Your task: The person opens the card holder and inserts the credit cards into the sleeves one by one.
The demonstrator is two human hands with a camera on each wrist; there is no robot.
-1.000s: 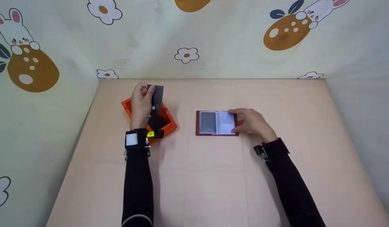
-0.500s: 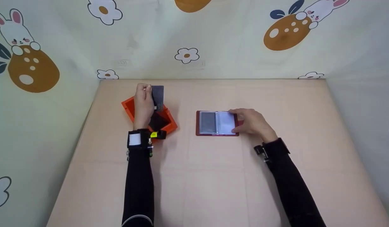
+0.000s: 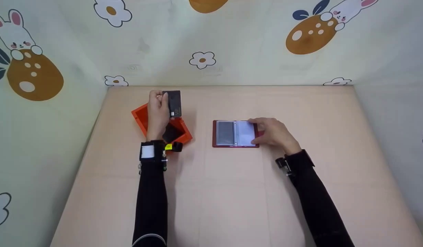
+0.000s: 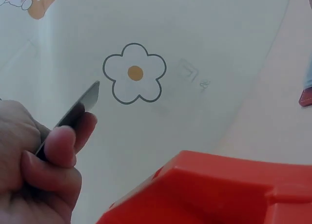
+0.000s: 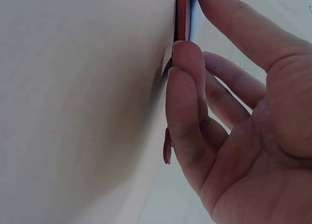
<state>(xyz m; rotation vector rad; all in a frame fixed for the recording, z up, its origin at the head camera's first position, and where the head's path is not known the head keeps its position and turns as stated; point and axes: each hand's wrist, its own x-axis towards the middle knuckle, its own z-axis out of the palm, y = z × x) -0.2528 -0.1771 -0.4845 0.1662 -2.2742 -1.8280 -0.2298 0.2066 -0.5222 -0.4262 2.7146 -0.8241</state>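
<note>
My left hand (image 3: 158, 115) pinches a black card (image 3: 175, 103) marked VIP between thumb and fingers, holding it up over an orange box (image 3: 188, 136). In the left wrist view the card (image 4: 91, 95) appears nearly edge-on, tilted. Something flat and black (image 3: 171, 133) lies inside the box, partly hidden by the hand. To the right, a dark red card holder (image 3: 245, 133) lies open on the table, showing clear sleeves, with a grey insert in its left page. My right hand (image 3: 276, 133) grips its right edge, fingertips (image 5: 181, 80) against the cover.
A pale tablecloth (image 3: 228, 199) covers the table. Behind it and at both sides hang cloth walls (image 3: 163, 51) printed with flowers and rabbits. A red strap (image 5: 167, 148) sticks out from the card holder beside the right fingers.
My left hand has shifted slightly right with the black card, and the card has turned so its face and lettering show more. The right hand and the card holder have stayed in place.
</note>
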